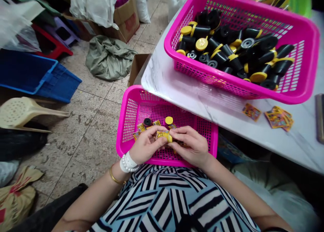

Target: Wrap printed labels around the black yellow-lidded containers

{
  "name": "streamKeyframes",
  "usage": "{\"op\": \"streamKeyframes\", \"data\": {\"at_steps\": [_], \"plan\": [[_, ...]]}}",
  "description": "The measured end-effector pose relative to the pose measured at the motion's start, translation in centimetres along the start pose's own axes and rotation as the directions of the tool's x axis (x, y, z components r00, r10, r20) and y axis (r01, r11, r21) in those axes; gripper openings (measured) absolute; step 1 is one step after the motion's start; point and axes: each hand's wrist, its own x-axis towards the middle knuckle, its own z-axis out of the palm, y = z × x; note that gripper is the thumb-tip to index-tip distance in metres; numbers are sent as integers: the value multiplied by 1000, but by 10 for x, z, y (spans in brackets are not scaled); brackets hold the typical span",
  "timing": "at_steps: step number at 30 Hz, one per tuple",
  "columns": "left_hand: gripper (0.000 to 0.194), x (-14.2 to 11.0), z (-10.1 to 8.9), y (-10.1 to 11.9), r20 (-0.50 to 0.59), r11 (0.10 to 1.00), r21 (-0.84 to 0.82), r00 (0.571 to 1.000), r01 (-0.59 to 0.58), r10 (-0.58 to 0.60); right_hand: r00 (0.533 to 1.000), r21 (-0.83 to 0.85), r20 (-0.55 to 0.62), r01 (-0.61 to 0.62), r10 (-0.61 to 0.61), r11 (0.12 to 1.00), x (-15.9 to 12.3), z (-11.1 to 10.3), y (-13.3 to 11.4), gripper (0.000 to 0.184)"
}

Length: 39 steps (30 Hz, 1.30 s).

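Observation:
Over the lap basket, my left hand (144, 146) and my right hand (193, 145) meet at a small yellow cylinder with a printed label (164, 135). The left fingers and thumb pinch its labelled side, while the right fingertips close on its yellow end. Below them, the pink lap basket (121, 137) holds several similar labelled pieces, partly covered by my hands. A yellow round cap (168, 120) and a black round end (147, 122) show among these. On the table, a larger pink basket (243, 85) contains many black cylinders with yellow caps (222, 53).
The marbled white table (215, 107) juts over the lap basket's far side. Printed cards (278, 118) lie on it, and a dark phone-like object (320, 117) sits at the right edge. Leftward are a blue crate (58, 80), a cream stool (17, 112) and a grey-green sack (108, 58).

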Motion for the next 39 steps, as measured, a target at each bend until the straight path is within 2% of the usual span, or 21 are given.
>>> {"op": "streamKeyframes", "data": {"at_steps": [4, 6, 7, 9, 11, 13, 15, 18, 19, 21, 23, 25, 27, 29, 31, 33, 36, 39], "plan": [[22, 2, 1, 6, -14, 957, 227, 982, -179, 187, 990, 66, -51, -126, 130, 990, -2, 2, -4, 35], [23, 5, 1, 5, -1, 955, 231, 981, -188, 193, 982, 75, -62, -174, 178, 982, -2, 1, -5, 35], [25, 6, 1, 4, 7, 972, 181, 988, -151, 152, 983, 62, -59, -169, 173, 984, -1, 0, -4, 34], [32, 8, 2, 0, 20, 1000, -5, 1000, -5, 5, 993, 8, -35, -115, 115, 993, 1, -4, -2, 31], [37, 10, 2, -5, 46, 966, -199, 986, 164, -158, 998, -45, 15, -55, 56, 997, 3, -7, 2, 30], [35, 10, 3, -7, 55, 922, -300, 969, 245, -239, 998, -56, 54, -42, 45, 998, 3, -9, 4, 31], [30, 10, 4, -7, 51, 927, -301, 974, 224, -219, 995, -27, 46, -82, 83, 996, 2, -9, 5, 35], [25, 10, 7, -3, -16, 990, -136, 999, 34, -36, 973, 75, -7, -229, 231, 970, -2, -5, 2, 33], [23, 11, 8, -1, -42, 998, -46, 998, -49, 47, 951, 129, -21, -303, 308, 944, -3, -3, 1, 31], [21, 12, 8, 0, -59, 970, 140, 976, -198, 208, 877, 276, -30, -454, 480, 847, -3, 0, -3, 28], [22, 13, 6, 0, -8, 907, 285, 945, -311, 327, 775, 439, 26, -577, 632, 689, -3, 2, -5, 29], [24, 14, 3, -1, 69, 837, 382, 915, -392, 397, 664, 552, 145, -670, 733, 497, -3, 5, -5, 32], [24, 14, -1, -1, 99, 818, 424, 918, -389, 385, 579, 606, 255, -720, 774, 338, -3, 7, -1, 35], [24, 13, -2, -2, 55, 898, 350, 963, -266, 263, 550, 623, 326, -737, 769, 262, -3, 7, 3, 34], [28, 11, 0, -4, 35, 985, 156, 997, -67, 62, 579, 638, 353, -723, 735, 264, -3, 4, 7, 32], [33, 9, 3, -7, 61, 994, -63, 995, 87, -83, 634, 638, 378, -706, 675, 306, -1, -1, 9, 34], [36, 7, 9, -11, 68, 938, -294, 983, 183, -171, 712, 633, 383, -666, 589, 394, 0, -7, 8, 28], [41, 6, 13, -11, 116, 860, -449, 970, 243, -213, 760, 657, 292, -601, 581, 455, -2, -4, 4, 16]]}}
